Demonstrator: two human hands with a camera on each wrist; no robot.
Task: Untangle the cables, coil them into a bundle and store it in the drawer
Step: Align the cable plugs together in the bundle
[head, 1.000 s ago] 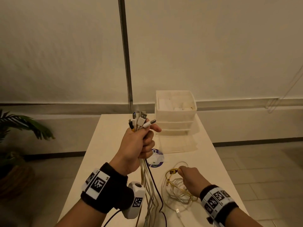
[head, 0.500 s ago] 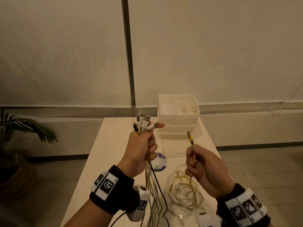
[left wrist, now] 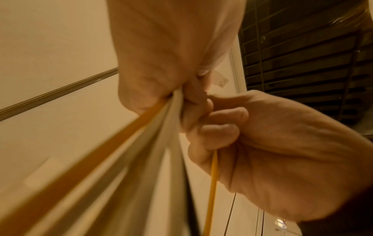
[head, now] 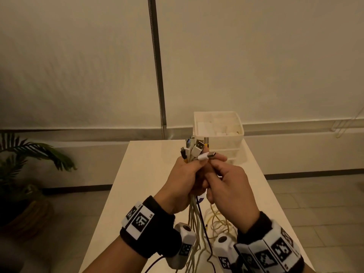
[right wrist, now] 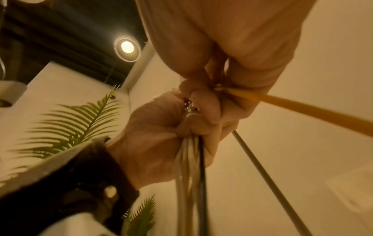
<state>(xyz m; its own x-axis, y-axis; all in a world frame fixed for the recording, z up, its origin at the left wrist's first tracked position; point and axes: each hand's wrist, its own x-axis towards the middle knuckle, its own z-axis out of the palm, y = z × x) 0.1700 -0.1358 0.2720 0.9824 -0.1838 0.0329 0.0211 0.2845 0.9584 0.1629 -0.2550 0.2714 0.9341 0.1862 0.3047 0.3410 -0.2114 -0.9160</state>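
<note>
Setting: pale table (head: 149, 174) against a plain wall; white stacked drawer unit (head: 226, 142) at its far end, potted palm (head: 29, 154) to the left.
Left hand: left hand (head: 185, 182) fisted around the cable bundle (head: 194, 219), connector ends (head: 197, 149) fanned above the fist.
Right hand: right hand (head: 226, 186) touching the left, fingers pinched on the yellow cable (left wrist: 212, 175).
Remaining cable: loose tangle (head: 218, 223) on the table below.
Recommendation: seat the yellow plug level with the other connectors, regrip firmly, then draw slack upward slowly to avoid re-knotting.
</note>
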